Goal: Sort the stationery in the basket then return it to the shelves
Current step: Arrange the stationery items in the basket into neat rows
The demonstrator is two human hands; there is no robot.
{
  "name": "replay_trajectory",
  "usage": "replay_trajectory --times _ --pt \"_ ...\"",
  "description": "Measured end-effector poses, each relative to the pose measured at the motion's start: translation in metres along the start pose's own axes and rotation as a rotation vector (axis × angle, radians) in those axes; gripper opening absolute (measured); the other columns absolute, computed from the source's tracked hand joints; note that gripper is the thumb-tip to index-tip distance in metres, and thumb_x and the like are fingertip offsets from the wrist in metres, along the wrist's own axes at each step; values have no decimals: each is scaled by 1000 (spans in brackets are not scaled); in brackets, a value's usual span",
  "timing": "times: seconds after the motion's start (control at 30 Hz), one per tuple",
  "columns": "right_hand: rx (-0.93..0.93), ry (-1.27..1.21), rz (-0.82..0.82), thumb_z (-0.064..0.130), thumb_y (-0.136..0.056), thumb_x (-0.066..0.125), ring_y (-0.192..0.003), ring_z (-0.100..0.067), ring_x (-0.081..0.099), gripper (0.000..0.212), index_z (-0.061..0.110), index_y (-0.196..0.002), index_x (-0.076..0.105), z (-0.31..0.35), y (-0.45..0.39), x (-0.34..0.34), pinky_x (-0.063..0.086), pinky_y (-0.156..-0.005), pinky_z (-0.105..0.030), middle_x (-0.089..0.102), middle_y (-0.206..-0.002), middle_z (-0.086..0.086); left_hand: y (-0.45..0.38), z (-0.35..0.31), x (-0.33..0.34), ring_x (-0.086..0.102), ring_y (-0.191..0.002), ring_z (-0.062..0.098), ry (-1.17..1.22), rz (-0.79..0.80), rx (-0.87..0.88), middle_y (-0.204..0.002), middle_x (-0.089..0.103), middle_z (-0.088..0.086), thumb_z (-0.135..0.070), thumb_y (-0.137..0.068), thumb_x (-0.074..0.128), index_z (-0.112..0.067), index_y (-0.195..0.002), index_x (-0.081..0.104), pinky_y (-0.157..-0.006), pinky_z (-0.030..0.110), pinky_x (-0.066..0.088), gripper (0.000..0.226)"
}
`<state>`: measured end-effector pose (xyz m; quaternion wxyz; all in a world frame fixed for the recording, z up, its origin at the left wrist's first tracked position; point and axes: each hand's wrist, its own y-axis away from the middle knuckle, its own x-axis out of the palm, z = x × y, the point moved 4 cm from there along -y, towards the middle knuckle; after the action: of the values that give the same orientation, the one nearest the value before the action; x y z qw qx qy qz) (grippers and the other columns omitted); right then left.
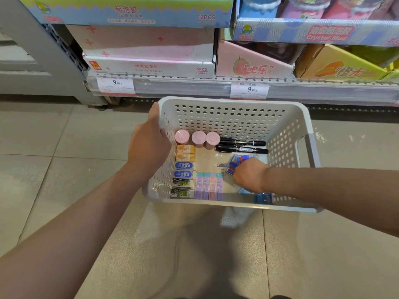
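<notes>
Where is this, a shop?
Most likely a shop, yes. Price tags line the shelf, full of product boxes, and a basket of stationery sits on the floor.

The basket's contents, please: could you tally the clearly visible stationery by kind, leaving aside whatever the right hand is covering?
Pink round-capped containers: 3
Black markers: 2
Orange erasers: 2
Blue erasers: 2
Black-and-green erasers: 2
Pastel slim boxes: 4
Total: 15
The blue packets under the right hand are too hidden to count.
</notes>
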<state>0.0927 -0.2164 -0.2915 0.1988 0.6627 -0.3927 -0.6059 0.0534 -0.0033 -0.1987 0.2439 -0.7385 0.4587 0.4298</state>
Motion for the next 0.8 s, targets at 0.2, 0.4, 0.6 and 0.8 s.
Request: replay_trajectory --times 0.2,0.4,0.6,0.8 --pt "-63 -33 -33 17 -88 56 -95 -25 61 16 11 -103 61 -4 2 5 51 -69 -32 64 -101 -5 0 0 0 52 -77 23 9 4 1 -101 63 17 -7 -94 42 -19 -148 19 -63 33 41 60" --pt "56 -801 -220 20 -94 49 -74 -19 56 7 16 -101 50 -28 7 -17 43 -66 -30 59 -88 -1 -2 1 0 51 -76 25 -5 2 8 -99 63 18 -6 -92 41 -18 -147 21 -65 35 43 60" --pt "127 -1032 -131 12 -90 58 -74 -10 48 20 10 -110 63 -28 4 -13 36 -53 -11 51 -80 9 -1 0 0 51 -76 24 -8 -1 15 -99 63 17 -6 -93 41 -17 -147 21 -64 33 41 59" --pt "241 -1026 -153 17 -86 65 -80 -11 53 19 9 -103 68 -20 -5 -7 43 -63 -19 67 -90 -1 -1 0 1 52 -77 23 0 -5 14 -102 63 16 -6 -93 42 -18 -146 23 -63 33 43 58"
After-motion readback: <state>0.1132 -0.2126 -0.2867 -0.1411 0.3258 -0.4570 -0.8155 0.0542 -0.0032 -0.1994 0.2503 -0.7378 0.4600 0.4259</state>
